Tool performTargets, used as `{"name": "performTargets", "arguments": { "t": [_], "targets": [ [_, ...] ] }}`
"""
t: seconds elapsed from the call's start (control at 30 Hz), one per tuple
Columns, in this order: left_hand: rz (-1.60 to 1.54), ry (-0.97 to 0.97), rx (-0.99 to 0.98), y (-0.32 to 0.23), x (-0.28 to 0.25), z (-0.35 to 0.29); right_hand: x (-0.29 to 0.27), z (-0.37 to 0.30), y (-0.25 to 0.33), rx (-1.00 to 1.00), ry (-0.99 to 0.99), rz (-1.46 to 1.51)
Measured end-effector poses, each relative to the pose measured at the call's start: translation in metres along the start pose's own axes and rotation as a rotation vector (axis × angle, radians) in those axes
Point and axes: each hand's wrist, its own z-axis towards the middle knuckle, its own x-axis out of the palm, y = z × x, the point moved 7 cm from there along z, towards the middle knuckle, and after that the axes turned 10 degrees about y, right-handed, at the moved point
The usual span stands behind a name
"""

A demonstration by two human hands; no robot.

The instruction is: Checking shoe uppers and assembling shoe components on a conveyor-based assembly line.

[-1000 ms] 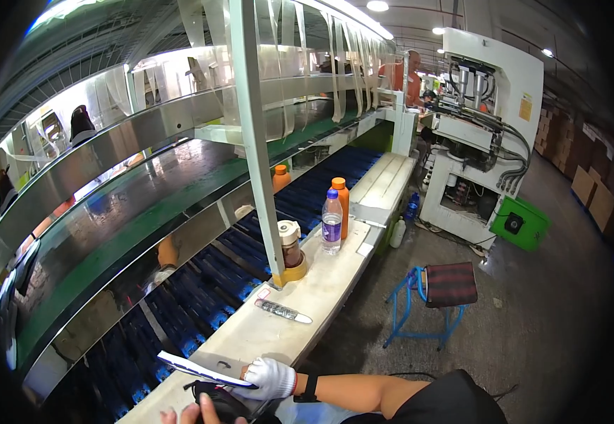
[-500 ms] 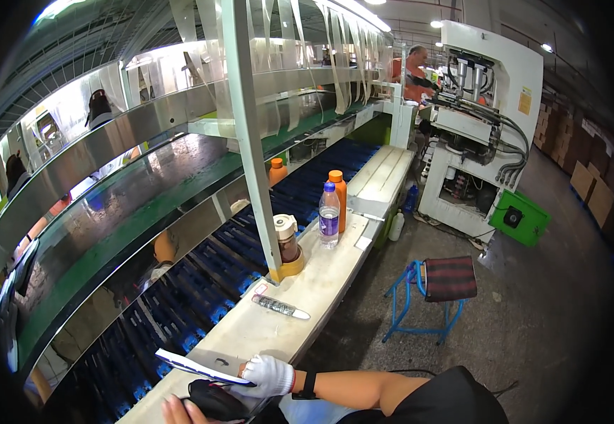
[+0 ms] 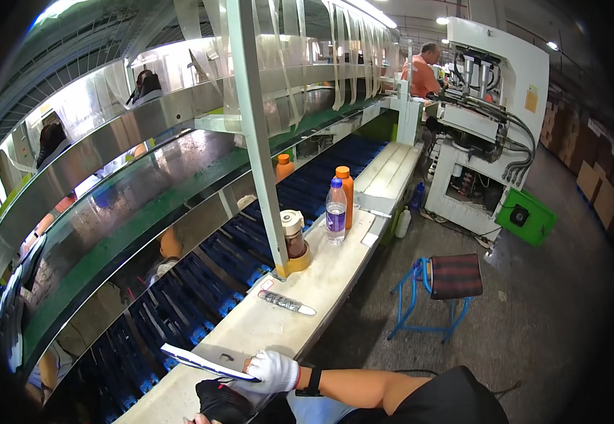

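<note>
My right hand (image 3: 275,372), in a white glove with a dark band at the wrist, grips the near end of a long, flat, white and dark-blue sole-shaped piece (image 3: 204,359). The piece slants out over the pale bench ledge (image 3: 250,332). Just below it is a black shoe-upper-like piece (image 3: 221,403) with a small pink mark. Bare fingertips of my left hand (image 3: 199,420) show at the lower edge, closed against the black piece; the rest of that hand is out of the picture. A patterned, pen-shaped tool with a white end (image 3: 287,302) lies farther along the ledge.
Beside the ledge run dark blue conveyor rollers (image 3: 201,311), under a green belt (image 3: 109,247). A post (image 3: 257,134), a lidded cup (image 3: 293,230), a water bottle (image 3: 335,222) and an orange bottle (image 3: 347,201) stand ahead. A stool (image 3: 456,275) is right; another person (image 3: 421,74) works beyond a machine.
The view has shifted slightly. My left hand has dropped lower, leaving only fingertips in sight, and the black piece has moved a little. My right hand keeps its grip on the sole-shaped piece.
</note>
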Motion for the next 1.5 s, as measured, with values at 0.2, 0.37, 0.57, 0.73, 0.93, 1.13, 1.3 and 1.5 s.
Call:
{"name": "performTargets", "arguments": {
  "t": [0.2,0.37,0.57,0.73,0.93,1.13,1.3,1.5],
  "targets": [
    [0.092,0.089,-0.074,0.021,0.012,-0.001,-0.007,0.002,0.001,0.001,0.041,0.009],
    [0.054,-0.027,-0.157,0.064,0.005,0.031,-0.011,0.0,0.008,-0.005,0.0,0.023],
    [0.045,-0.055,-0.157,0.051,0.015,0.013,-0.007,0.008,-0.001,-0.023,0.065,0.201],
    [0.113,-0.044,0.149,-0.013,0.031,0.015,-0.001,-0.023,-0.066,0.114,0.254,0.206],
    [0.239,-0.239,0.127,0.001,0.085,0.088,0.013,-0.007,-0.117,-0.085,0.315,0.284],
    [0.363,-0.184,0.024,0.042,0.122,0.116,0.017,-0.05,-0.172,0.052,0.079,0.252],
    [0.212,-0.143,0.172,-0.012,0.133,0.099,0.015,-0.051,-0.194,-0.019,0.228,0.159],
    [0.495,-0.147,0.172,-0.03,0.081,0.085,0.013,-0.04,-0.182,-0.061,0.141,0.18]
  ]
}}
